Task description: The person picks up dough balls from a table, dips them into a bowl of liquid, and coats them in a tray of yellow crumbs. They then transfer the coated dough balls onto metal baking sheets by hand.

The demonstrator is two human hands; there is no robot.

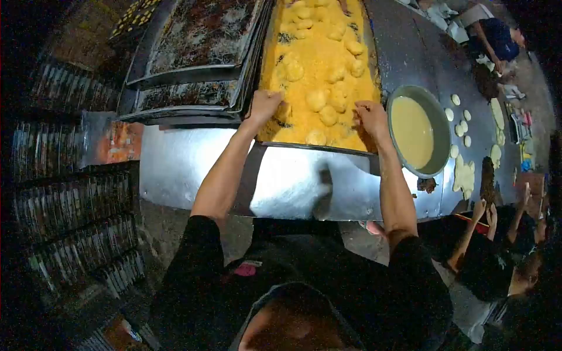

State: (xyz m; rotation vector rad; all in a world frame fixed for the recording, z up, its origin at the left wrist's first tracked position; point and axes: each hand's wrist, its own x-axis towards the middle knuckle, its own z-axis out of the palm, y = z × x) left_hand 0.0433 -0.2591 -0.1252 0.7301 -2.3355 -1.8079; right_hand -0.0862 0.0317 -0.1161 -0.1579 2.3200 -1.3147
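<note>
A long dark-rimmed tray is spread with yellow crumbs, and several round, crumb-coated dough pieces lie scattered over them. At the tray's left side my left hand is closed, its fingertips over the crumbs beside a small coated piece. Across from it, my right hand has its fingers curled in a pinch just inside the right rim. What either hand grips is hidden, and I cannot tell it. A large grey basin of pale yellow liquid stands close to my right wrist.
Stacked, stained baking trays rise on the left, by my left forearm. Small dough rounds and a flattened dough sheet lie right of the basin. Other people's hands work at the right edge. Racks stand far left.
</note>
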